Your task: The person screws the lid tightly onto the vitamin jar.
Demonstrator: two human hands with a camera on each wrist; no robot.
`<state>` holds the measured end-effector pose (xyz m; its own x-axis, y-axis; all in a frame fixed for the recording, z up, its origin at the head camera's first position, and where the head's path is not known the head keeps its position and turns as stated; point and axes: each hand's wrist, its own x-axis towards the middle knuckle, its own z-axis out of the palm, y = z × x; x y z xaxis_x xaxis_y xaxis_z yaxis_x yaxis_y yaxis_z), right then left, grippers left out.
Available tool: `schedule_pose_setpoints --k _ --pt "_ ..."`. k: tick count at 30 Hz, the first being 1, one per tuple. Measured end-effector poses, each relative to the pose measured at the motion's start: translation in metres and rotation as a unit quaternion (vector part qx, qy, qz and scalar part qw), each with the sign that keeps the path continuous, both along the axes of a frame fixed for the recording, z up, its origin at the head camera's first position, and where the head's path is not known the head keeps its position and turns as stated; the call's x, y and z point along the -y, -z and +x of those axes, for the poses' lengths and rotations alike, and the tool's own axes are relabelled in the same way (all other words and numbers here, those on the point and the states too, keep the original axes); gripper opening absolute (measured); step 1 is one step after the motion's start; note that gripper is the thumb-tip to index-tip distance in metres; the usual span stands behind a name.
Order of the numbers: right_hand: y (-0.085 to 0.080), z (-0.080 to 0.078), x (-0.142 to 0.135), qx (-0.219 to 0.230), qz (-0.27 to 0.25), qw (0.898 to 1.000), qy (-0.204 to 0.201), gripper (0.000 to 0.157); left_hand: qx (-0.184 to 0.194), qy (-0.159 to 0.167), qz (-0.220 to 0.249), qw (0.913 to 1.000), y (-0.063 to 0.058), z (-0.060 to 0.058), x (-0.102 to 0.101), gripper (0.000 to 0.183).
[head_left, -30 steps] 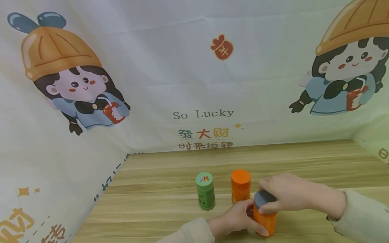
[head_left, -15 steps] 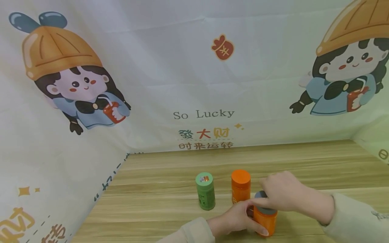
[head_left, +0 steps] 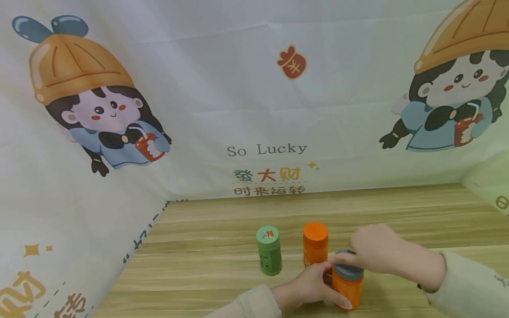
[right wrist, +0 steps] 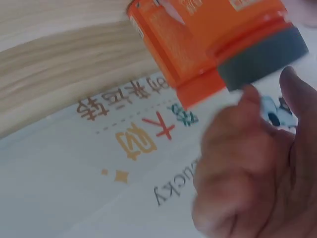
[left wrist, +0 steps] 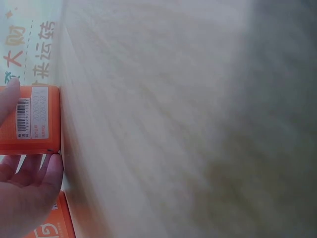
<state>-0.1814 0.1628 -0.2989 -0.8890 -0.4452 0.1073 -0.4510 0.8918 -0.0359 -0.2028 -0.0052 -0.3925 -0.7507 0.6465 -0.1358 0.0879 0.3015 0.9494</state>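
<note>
In the head view an orange jar [head_left: 350, 291] with a grey lid [head_left: 349, 273] stands upright on the table at the lower right. My left hand [head_left: 308, 285] grips its body from the left, fingers on the far side and thumb low on the front. The left wrist view shows the jar's barcode label [left wrist: 30, 116] between thumb and fingers. Above the lid is my right hand [head_left: 379, 247], its fingers curled. In the right wrist view my right thumb and index fingertip pinch at the edge of the lid [right wrist: 262, 58].
A second orange jar [head_left: 316, 240], with an orange lid, stands just behind my left hand. Further left is a green jar [head_left: 269, 254]. A printed white cloth [head_left: 254, 101] hangs behind the wood-grain table [head_left: 191, 265] and along its sides.
My right hand, first spread over the grey lid, has turned and shifted across it, then moved slightly right, showing more of the lid. The left hand and all the jars have stayed in place.
</note>
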Motion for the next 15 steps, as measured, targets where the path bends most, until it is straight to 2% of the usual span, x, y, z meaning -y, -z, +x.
schedule_pose_setpoints --k 3,6,10,12,15 --pt "-0.008 -0.002 -0.008 0.058 -0.017 0.998 -0.033 0.045 0.0 0.0 0.003 1.0 0.0 0.0 0.0 0.053" --pt "-0.015 -0.005 -0.016 0.107 -0.021 0.987 -0.114 0.031 0.003 0.001 0.0 1.0 0.0 -0.001 0.0 0.052" --pt "-0.019 -0.007 -0.023 0.133 -0.019 0.959 -0.25 0.042 0.002 0.01 -0.003 0.9999 0.0 -0.002 0.001 0.053" --pt "-0.019 -0.007 -0.026 0.142 -0.028 0.946 -0.291 0.049 0.001 0.014 -0.002 0.9999 0.0 -0.002 0.001 0.055" --pt "-0.017 -0.008 -0.029 0.14 -0.048 0.93 -0.337 0.049 0.002 0.018 -0.001 0.9998 0.001 -0.002 0.001 0.055"
